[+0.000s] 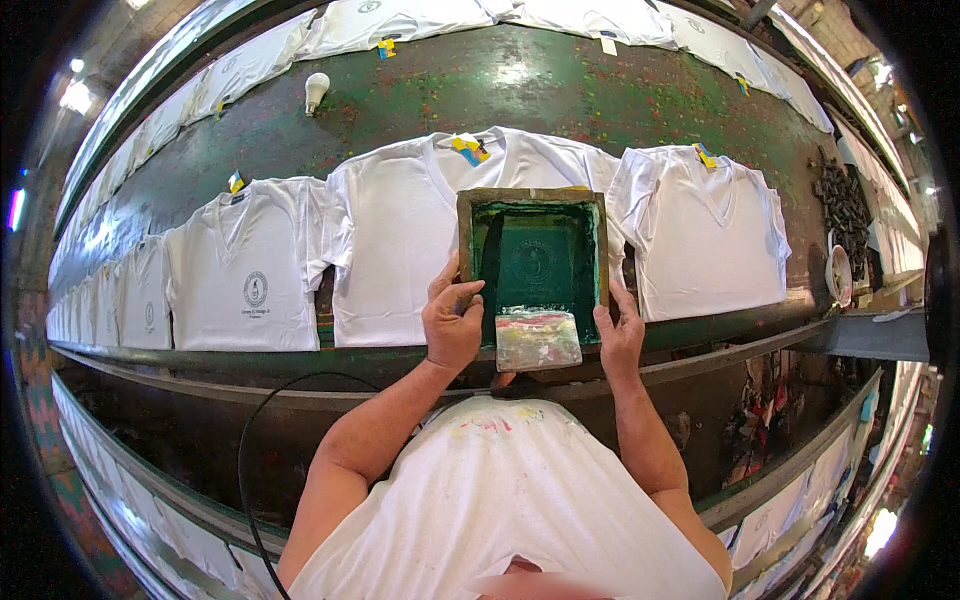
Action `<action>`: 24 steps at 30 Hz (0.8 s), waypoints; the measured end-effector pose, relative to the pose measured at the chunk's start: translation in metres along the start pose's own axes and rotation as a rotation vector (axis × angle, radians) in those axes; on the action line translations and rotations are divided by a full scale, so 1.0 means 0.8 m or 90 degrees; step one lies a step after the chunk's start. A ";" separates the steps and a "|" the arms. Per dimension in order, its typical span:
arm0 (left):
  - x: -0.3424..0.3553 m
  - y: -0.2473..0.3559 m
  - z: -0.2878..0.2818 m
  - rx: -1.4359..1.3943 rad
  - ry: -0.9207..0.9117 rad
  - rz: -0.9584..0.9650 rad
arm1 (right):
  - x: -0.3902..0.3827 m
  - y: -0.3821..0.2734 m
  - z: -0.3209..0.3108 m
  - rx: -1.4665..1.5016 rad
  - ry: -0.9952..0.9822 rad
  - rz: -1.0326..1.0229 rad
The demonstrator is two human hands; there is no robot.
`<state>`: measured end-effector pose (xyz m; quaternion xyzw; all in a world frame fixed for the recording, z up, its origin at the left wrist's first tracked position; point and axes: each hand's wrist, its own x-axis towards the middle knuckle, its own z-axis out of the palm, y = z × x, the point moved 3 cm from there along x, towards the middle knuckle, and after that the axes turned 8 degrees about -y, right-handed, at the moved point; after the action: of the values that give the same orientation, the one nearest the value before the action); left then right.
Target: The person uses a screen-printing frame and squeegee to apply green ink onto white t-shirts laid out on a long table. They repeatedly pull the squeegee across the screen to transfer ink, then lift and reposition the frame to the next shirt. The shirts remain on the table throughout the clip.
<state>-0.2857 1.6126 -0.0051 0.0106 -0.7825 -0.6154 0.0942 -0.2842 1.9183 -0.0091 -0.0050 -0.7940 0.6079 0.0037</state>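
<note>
Left hand [455,320] and right hand [621,330] hold the two sides of a wooden frame [531,194] in the middle of the picture, with fingers half curled round the outer edges and thumbs by the rim. At its near end sits a flat scraper [538,342], smeared with paint, which might slide if the frame tips too much. The wood looks stiff and not very heavy, easy for two hands. The dark green mesh [530,250] inside looks thin, so a hard poke could hurt it, and the paint round its edges may be slippery. The best places to hold are the bare wooden sides, straight across from each other. Behind the frame lies a white shirt [395,240], soft and easy to crease, flat on the green counter [570,110]; I cannot tell if the frame touches it. Farther off, a light bulb [316,92] lies at the upper left, and more white shirts [400,22] line the top.
</note>
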 end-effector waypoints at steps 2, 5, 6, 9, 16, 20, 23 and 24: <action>-0.001 -0.005 0.001 -0.040 -0.002 -0.017 | 0.000 0.000 0.001 -0.003 -0.001 -0.010; -0.002 -0.009 0.001 -0.002 -0.001 -0.024 | 0.000 -0.001 0.001 -0.013 0.001 -0.020; -0.002 -0.011 0.001 -0.015 -0.001 -0.034 | 0.000 -0.001 0.001 -0.013 -0.002 -0.021; -0.003 -0.014 0.001 -0.033 0.005 -0.047 | 0.000 0.000 0.000 -0.010 -0.029 -0.005; -0.003 -0.017 -0.002 -0.025 -0.007 -0.088 | 0.001 0.011 -0.003 -0.012 -0.053 -0.005; -0.001 -0.018 0.000 -0.022 0.013 -0.035 | 0.003 0.017 -0.006 -0.034 -0.058 -0.009; 0.000 -0.021 -0.002 -0.002 0.000 -0.054 | 0.010 0.014 -0.009 0.009 -0.064 0.027; 0.000 -0.022 -0.002 -0.014 0.000 -0.069 | 0.012 0.011 -0.009 0.087 -0.071 0.050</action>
<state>-0.2876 1.6066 -0.0220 0.0518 -0.7738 -0.6284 0.0610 -0.2938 1.9277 -0.0158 -0.0020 -0.7487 0.6598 -0.0640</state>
